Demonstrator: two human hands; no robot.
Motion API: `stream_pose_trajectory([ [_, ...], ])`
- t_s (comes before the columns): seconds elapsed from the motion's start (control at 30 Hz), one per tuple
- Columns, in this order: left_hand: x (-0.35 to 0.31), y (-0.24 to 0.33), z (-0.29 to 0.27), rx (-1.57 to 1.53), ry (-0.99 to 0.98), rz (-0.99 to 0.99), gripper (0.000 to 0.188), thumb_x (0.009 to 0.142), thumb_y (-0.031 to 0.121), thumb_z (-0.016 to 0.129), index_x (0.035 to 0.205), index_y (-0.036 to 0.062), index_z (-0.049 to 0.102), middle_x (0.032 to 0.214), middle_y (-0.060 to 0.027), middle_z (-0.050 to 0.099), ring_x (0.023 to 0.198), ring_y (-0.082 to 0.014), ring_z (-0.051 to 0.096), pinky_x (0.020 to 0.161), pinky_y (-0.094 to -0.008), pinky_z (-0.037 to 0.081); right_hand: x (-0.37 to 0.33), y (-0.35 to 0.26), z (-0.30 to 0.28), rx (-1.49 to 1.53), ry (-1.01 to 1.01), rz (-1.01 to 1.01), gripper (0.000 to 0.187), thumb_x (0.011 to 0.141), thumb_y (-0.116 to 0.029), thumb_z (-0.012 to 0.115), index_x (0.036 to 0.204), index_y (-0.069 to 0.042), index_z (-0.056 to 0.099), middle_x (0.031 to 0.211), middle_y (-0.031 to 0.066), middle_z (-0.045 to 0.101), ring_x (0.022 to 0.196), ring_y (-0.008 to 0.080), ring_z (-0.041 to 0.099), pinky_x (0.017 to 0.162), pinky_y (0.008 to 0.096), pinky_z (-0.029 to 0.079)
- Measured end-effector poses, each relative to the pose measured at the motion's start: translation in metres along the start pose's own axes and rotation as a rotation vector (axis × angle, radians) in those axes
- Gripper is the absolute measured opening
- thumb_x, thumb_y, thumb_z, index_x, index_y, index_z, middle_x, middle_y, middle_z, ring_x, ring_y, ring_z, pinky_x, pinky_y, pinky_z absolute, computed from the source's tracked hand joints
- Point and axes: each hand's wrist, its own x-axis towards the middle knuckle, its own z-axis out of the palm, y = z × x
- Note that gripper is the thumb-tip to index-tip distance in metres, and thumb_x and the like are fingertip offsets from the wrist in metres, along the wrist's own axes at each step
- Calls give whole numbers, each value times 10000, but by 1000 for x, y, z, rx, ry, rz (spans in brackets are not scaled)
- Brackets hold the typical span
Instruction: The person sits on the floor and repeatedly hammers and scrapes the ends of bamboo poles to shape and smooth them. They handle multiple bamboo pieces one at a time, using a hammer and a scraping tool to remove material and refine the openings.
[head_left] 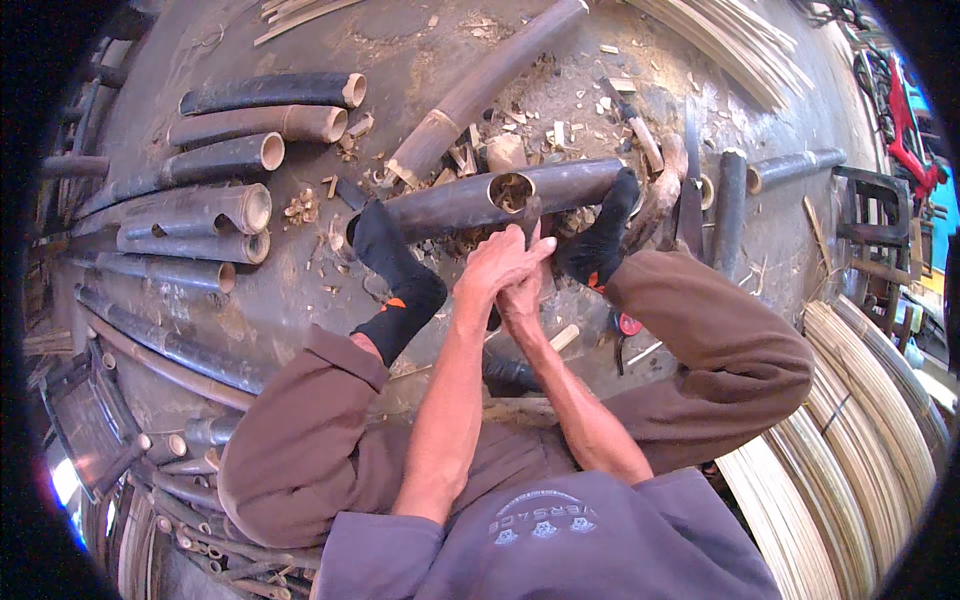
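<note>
A dark bamboo pole (440, 208) lies crosswise in front of me, with a round hole cut in its upper side. My feet, in black socks (385, 265), press against it at both ends. At the near rim of the hole is a narrow dark blade (532, 212), from a knife or chisel; I cannot tell which. My right hand (520, 298) is closed round its handle, which is mostly hidden. Over it lies my left hand (498, 262), closed on the same tool, its fingers partly overlapping the right hand.
Several cut bamboo poles (230, 160) lie at the left. Another long pole (480, 90) slants away beyond the work. Wood chips (560, 130) litter the floor. A broad blade (690, 190) stands by my right foot. Bundled bamboo strips (850, 430) are at the right, near a black stool (875, 220).
</note>
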Motion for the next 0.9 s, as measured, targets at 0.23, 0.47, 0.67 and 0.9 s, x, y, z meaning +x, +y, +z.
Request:
stream_pose_trajectory([
  [0.23, 34, -33, 52, -498, 330, 179, 704, 960, 567, 428, 1141, -100, 559, 1045, -336, 627, 1047, -434, 606, 895, -466, 436, 36, -28, -41, -432, -309, 173, 679, 910, -264, 567, 1512, -161, 272, 1183, 236, 603, 1047, 388, 621, 879, 432, 479],
  [0.47, 72, 41, 45, -1768, 287, 0, 651, 976, 620, 357, 982, 17, 604, 875, -69, 610, 819, -148, 579, 695, -337, 489, 169, -105, -41, -1433, -1011, 2, 321, 810, -196, 586, 1094, -57, 642, 1000, 209, 682, 913, 387, 665, 782, 491, 526],
  [0.67, 54, -13, 42, -796, 60, -12, 638, 962, 541, 468, 983, -77, 624, 952, -134, 632, 861, -153, 529, 748, -384, 471, 65, -49, -57, -505, -474, 262, 642, 910, -255, 545, 1476, -40, 330, 1347, 234, 532, 1325, 301, 459, 1077, 368, 354],
  [0.9, 28, 9, 11, -203, 118, 38, 632, 978, 439, 434, 917, -170, 591, 949, -404, 588, 997, -500, 594, 824, -519, 458, 36, -5, -38, -97, -223, 305, 416, 944, -258, 558, 1270, -10, 486, 1135, 65, 583, 1039, 129, 527, 908, 293, 439],
])
